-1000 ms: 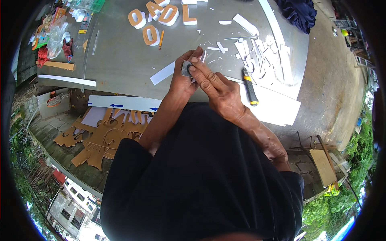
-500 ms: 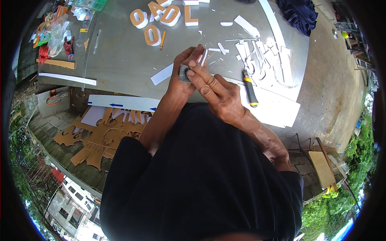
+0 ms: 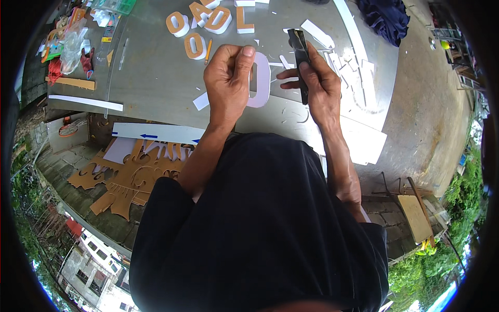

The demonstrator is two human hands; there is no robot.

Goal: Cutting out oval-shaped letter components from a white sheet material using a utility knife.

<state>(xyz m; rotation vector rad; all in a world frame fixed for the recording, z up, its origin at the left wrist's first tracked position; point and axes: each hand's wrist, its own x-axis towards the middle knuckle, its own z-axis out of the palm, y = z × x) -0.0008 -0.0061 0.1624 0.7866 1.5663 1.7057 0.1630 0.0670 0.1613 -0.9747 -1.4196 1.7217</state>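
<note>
My left hand [image 3: 228,73] is closed on a white ring-shaped letter piece [image 3: 263,78], pinching its left side between thumb and fingers. The piece is held up on edge above the table, its rounded right side showing and its left side covered by the hand. To the right, my right hand [image 3: 319,80] grips a dark, flat folded strip that looks like sandpaper [image 3: 299,57]. Thumb and fingers press the strip from both sides, with some fingers stretched toward the letter piece. Strip and letter piece are apart.
Several brown-faced white letters [image 3: 218,21] and a pencil [image 3: 209,51] lie on the grey table [image 3: 156,78]. White offcuts [image 3: 338,73] are scattered at right, beside a dark cloth [image 3: 384,21]. A plastic bag [image 3: 73,52] sits far left. Brown cut-out sheets [image 3: 125,182] lie below the table edge.
My hands have moved apart. The right hand has swung up and right with the dark strip; the letter piece now shows more fully. The utility knife seen before is now hidden behind my right arm.
</note>
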